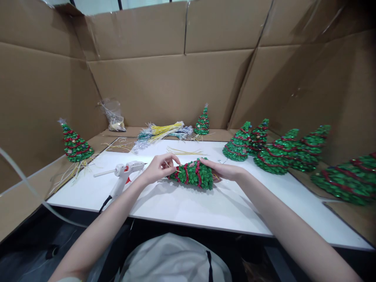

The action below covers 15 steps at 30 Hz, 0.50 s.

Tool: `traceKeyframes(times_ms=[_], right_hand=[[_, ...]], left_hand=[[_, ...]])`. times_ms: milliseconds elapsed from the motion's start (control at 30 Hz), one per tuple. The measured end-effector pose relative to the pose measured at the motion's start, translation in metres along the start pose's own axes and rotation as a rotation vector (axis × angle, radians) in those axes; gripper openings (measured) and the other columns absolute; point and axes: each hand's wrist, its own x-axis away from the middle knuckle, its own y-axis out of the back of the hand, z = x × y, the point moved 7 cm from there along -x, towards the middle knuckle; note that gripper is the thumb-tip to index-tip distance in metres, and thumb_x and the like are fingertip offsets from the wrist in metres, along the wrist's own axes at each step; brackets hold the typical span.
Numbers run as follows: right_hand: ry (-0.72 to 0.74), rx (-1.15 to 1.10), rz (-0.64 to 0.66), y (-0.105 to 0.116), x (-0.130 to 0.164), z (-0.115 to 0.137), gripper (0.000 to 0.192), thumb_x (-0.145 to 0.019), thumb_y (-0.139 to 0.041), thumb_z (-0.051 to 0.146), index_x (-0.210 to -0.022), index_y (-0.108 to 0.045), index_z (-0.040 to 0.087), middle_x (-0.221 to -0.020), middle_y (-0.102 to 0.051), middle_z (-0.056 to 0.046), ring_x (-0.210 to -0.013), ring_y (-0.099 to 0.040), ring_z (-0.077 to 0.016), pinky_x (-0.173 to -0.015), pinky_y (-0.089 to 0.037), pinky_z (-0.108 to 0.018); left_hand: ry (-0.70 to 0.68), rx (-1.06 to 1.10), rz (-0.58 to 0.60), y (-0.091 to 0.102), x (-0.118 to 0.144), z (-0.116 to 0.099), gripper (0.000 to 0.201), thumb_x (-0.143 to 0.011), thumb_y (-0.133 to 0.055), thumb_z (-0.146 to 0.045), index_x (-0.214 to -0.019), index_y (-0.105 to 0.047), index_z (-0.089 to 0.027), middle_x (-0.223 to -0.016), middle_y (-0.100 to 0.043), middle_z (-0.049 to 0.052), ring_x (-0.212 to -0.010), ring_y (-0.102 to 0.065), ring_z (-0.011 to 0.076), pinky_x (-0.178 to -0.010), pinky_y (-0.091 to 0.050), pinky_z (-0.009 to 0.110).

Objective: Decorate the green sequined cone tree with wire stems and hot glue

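A small green Christmas tree (190, 175) with a red garland lies on its side above the white board (188, 207), its tip to the left. At its base, my right hand (225, 170) is closed around the tree's wide end, with some fingers hidden behind it. Beside the tip, my left hand (160, 168) pinches a thin pale wire (167, 163). To the left a white hot glue gun (125, 174) rests on the board, its nozzle toward my left hand. Thin yellow wires (183, 151) lie just beyond the tree.
Several finished-looking trees (274, 154) stand at the right. One tree (76, 145) stands at the left, another (202, 121) at the back. A wire bundle (164, 131) and a plastic bag (113, 117) lie behind. Cardboard walls (164, 82) enclose the board; a pale cable (32, 188) hangs left.
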Motion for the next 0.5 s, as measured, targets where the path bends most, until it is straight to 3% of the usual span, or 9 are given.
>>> traceKeyframes(times_ms=[133,367,500], right_hand=[[0.028,-0.011,0.080,-0.004,0.001,0.001,0.058,-0.070,-0.036,0.077,-0.062,-0.033,0.020,-0.044,-0.024,0.009,-0.038,-0.015,-0.0045,-0.037,-0.006,-0.022],[0.053,0.105,0.081,-0.004,0.008,0.004,0.062,-0.071,-0.027,0.079,-0.055,-0.033,0.019,-0.040,-0.024,0.007,-0.037,-0.016,-0.0048,-0.037,-0.008,-0.025],[0.050,0.137,0.060,-0.001,0.007,0.002,0.062,-0.072,-0.025,0.079,-0.058,-0.036,0.019,-0.039,-0.024,0.007,-0.037,-0.016,-0.0055,-0.037,-0.009,-0.025]], left_hand=[[-0.031,-0.002,-0.066,0.010,0.000,0.000,0.015,-0.074,-0.053,-0.019,-0.087,-0.058,-0.013,-0.059,-0.049,-0.003,-0.054,-0.045,0.0074,-0.053,-0.035,0.018],[-0.014,-0.054,0.044,-0.008,0.001,-0.002,0.016,-0.078,-0.053,-0.024,-0.088,-0.059,-0.013,-0.068,-0.056,0.000,-0.058,-0.050,0.0088,-0.055,-0.037,0.019],[-0.031,-0.109,0.029,-0.004,0.001,-0.002,0.018,-0.077,-0.056,-0.027,-0.090,-0.060,-0.014,-0.068,-0.056,0.000,-0.057,-0.048,0.0083,-0.054,-0.037,0.019]])
